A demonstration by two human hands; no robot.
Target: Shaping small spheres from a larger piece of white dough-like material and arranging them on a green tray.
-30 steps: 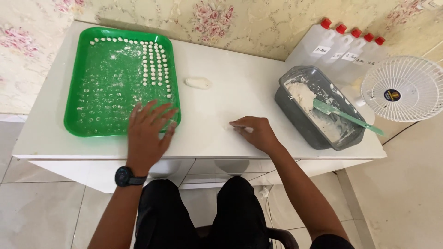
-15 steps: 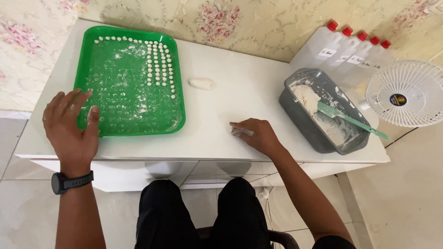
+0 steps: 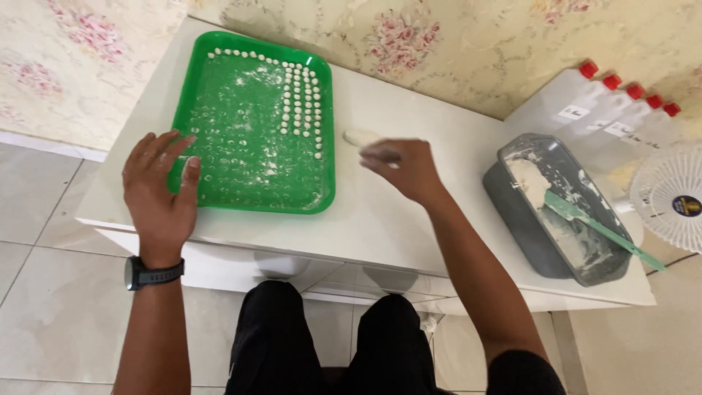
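A green tray (image 3: 322, 206) lies on the white table (image 3: 409, 219), dusted with flour and holding several rows of small white dough balls (image 3: 303, 102). My left hand (image 3: 159, 192) rests flat at the tray's left rim, fingers spread, thumb over the edge; a dark watch is on that wrist. My right hand (image 3: 402, 168) hovers just right of the tray, its fingertips at a small lump of white dough (image 3: 357, 137) on the table. Its fingers are loosely extended and slightly blurred.
A grey loaf pan (image 3: 512, 212) with white dough and a green spatula (image 3: 596, 228) sits at the right. Behind it stand several clear bottles with red caps (image 3: 607, 102). A white fan (image 3: 673, 201) is at the right edge. Floral wallpaper backs the table.
My left hand went from the tray's right front corner to its left rim. My right hand left the table's front edge and moved back to the dough lump.
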